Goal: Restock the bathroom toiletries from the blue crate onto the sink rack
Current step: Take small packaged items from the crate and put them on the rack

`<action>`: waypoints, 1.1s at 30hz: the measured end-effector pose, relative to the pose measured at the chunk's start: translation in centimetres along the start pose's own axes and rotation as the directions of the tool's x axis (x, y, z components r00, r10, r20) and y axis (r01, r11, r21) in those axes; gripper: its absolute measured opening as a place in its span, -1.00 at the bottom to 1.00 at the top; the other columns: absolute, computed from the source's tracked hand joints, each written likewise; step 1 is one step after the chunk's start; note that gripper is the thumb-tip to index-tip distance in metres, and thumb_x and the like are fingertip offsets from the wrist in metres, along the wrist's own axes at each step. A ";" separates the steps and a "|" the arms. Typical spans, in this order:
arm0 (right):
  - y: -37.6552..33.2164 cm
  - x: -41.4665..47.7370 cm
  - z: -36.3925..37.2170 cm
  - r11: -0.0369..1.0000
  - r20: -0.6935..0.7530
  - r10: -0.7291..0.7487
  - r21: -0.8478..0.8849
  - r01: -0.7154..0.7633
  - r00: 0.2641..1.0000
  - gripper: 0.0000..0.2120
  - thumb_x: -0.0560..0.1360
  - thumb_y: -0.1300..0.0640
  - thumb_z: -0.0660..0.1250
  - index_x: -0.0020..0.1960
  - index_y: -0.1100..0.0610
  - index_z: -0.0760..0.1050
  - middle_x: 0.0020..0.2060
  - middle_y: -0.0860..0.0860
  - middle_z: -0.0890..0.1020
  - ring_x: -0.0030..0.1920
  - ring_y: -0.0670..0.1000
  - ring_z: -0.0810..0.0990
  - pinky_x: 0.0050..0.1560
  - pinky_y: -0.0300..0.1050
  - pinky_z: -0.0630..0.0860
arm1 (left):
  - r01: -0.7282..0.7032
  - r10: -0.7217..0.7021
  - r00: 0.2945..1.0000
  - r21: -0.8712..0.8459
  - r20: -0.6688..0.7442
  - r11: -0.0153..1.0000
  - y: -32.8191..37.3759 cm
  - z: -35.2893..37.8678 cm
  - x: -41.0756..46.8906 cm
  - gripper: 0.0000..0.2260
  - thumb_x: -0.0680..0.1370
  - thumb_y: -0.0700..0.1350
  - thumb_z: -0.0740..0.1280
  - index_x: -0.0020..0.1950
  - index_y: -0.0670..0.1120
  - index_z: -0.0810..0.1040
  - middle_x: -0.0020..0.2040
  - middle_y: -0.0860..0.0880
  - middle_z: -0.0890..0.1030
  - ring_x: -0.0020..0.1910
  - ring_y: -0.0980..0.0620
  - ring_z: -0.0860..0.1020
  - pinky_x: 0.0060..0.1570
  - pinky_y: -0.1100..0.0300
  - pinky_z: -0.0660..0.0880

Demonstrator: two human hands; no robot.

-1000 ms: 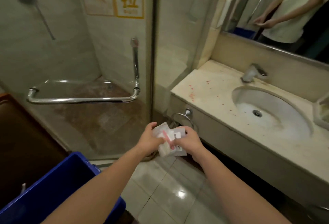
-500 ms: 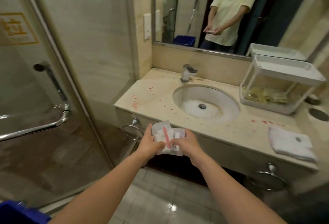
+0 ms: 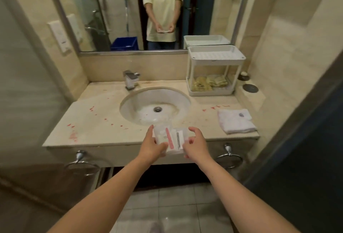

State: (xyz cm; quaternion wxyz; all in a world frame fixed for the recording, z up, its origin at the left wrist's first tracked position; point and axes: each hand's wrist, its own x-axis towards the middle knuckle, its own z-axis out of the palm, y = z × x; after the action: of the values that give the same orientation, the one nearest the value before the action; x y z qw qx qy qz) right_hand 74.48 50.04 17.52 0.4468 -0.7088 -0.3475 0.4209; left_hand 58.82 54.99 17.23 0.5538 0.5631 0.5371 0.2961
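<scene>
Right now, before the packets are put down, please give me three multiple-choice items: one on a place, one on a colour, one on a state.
1. Where is the white rack?
A) on the counter, right of the basin
B) inside the basin
C) on the floor
2. The sachets on its lower shelf are:
A) blue
B) yellowish
C) black
3. The clear packets are:
A) in the basin
B) held by the left hand and right hand
C) on the rack
Answers: A, it stands beside the basin; B, they look pale gold; B, both hands grip them.
</scene>
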 end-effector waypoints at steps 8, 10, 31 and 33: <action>-0.5 6.9 -5.4 0.999 -0.133 0.014 -0.051 -0.021 0.991 -0.38 0.45 0.36 0.24 0.44 -0.01 0.25 -0.03 0.06 0.60 -0.18 0.04 0.60 -0.23 -0.04 0.58 | -0.048 0.041 0.986 0.039 0.163 0.998 3.2 6.2 8.3 -0.25 0.48 -0.27 0.37 0.57 0.02 0.09 0.01 -0.15 0.56 -0.11 -0.07 0.61 -0.30 0.14 0.62; -1.2 8.9 -6.3 0.999 -0.158 0.031 -0.029 -0.036 0.987 -0.38 0.45 0.35 0.24 0.44 -0.05 0.25 -0.05 -0.02 0.58 -0.12 -0.02 0.60 -0.24 -0.08 0.61 | -0.051 0.042 0.980 0.040 0.195 0.998 4.5 7.2 10.9 -0.26 0.48 -0.28 0.37 0.57 0.02 0.10 0.02 -0.17 0.55 -0.08 -0.10 0.61 -0.26 0.12 0.63; -4.2 30.9 -15.7 0.994 -0.311 -0.034 -0.109 0.000 0.950 -0.58 0.43 0.41 0.28 0.17 0.00 0.52 0.18 -0.07 0.56 0.01 -0.20 0.51 -0.27 -0.41 0.51 | -0.078 0.035 0.953 0.132 0.299 0.988 11.8 19.0 32.7 -0.45 0.50 -0.31 0.38 0.45 -0.02 0.36 0.10 -0.17 0.48 -0.14 -0.05 0.58 -0.09 0.05 0.64; -4.2 33.5 -16.9 0.992 -0.304 -0.029 -0.125 -0.009 0.952 -0.55 0.45 0.39 0.28 0.23 0.00 0.53 0.23 -0.07 0.55 0.14 -0.10 0.52 -0.07 -0.31 0.54 | -0.045 0.008 0.962 0.127 0.274 0.991 12.1 20.4 34.8 -0.45 0.49 -0.31 0.38 0.44 -0.02 0.36 0.13 -0.19 0.47 -0.04 -0.13 0.60 -0.02 -0.01 0.63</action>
State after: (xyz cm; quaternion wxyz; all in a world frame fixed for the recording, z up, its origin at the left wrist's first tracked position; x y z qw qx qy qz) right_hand 102.84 74.86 15.95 0.4519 -0.7903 -0.3035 0.2812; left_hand 89.72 83.56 15.23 0.5800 0.6411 0.4666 0.1868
